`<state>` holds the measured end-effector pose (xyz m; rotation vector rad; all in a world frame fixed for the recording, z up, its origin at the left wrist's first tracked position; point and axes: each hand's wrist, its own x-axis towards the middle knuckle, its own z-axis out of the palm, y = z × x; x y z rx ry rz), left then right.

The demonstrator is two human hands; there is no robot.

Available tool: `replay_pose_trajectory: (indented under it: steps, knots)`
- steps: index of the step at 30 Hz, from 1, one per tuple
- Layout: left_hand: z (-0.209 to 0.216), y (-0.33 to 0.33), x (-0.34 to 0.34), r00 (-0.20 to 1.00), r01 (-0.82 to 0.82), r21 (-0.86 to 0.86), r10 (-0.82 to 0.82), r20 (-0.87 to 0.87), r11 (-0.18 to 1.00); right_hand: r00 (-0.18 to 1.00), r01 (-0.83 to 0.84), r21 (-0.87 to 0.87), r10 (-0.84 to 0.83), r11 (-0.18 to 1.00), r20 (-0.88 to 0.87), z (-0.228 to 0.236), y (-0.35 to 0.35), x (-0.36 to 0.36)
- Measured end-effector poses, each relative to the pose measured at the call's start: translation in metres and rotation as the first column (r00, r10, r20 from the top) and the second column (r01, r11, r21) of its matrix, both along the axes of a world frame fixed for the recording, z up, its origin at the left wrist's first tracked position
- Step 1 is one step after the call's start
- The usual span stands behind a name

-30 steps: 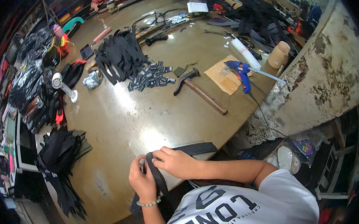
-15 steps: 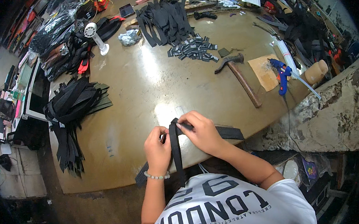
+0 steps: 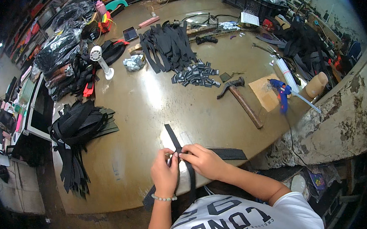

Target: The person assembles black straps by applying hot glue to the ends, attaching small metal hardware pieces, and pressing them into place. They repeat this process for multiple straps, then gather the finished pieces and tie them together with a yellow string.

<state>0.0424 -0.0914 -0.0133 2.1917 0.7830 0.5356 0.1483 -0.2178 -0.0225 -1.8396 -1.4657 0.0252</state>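
Observation:
My left hand (image 3: 165,174) and my right hand (image 3: 202,161) meet at the near edge of the table, both closed in a pinch on one black webbing strap (image 3: 172,136). A flat end of the strap points away from me over the tabletop. Its other part hangs toward my shirt between my wrists. Fingers hide the place where the strap is gripped, so I cannot tell if it is folded there. Beyond my right hand lies a flat stack of black straps (image 3: 229,154); a dark strap end (image 3: 148,198) shows beside my left wrist.
On the table (image 3: 132,118) lie a hammer (image 3: 246,106), a blue glue gun (image 3: 281,91) on brown card, and a pile of small black tags (image 3: 195,74). Strap bundles (image 3: 80,126) lie left, more straps (image 3: 168,45) far off. A white handheld fan (image 3: 102,62) stands far left.
My hands have drawn together on the strap. Its end, earlier bent at my right fingers, now reaches out past them over the table. The view has tilted upward.

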Motion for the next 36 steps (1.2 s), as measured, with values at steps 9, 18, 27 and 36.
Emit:
replay_pose_trajectory:
  steps: [9, 18, 27, 36]
  knots:
    - [-0.003, -0.005, -0.003, 0.989, 0.138, 0.285, -0.117, -0.090, 0.948, 0.990, 0.014, -0.085, -0.001, 0.996, 0.142, 0.004, -0.016, -0.009]
    - [-0.002, -0.008, -0.004, 0.974, 0.179, 0.389, -0.107, -0.199, 0.904, 0.810, -0.559, -0.282, 0.443, 0.779, -0.384, 0.032, -0.065, -0.016]
    - [0.011, -0.011, -0.001, 0.999, -0.003, 0.378, -0.015, 0.044, 0.926, 0.182, 0.934, 0.354, -0.924, 0.055, -0.335, -0.018, -0.208, 0.170]
    - [0.002, -0.015, -0.027, 0.999, 0.038, 0.347, -0.023, -0.046, 0.937, 0.674, 0.606, 0.048, -0.481, 0.794, -0.561, 0.058, -0.120, 0.131]
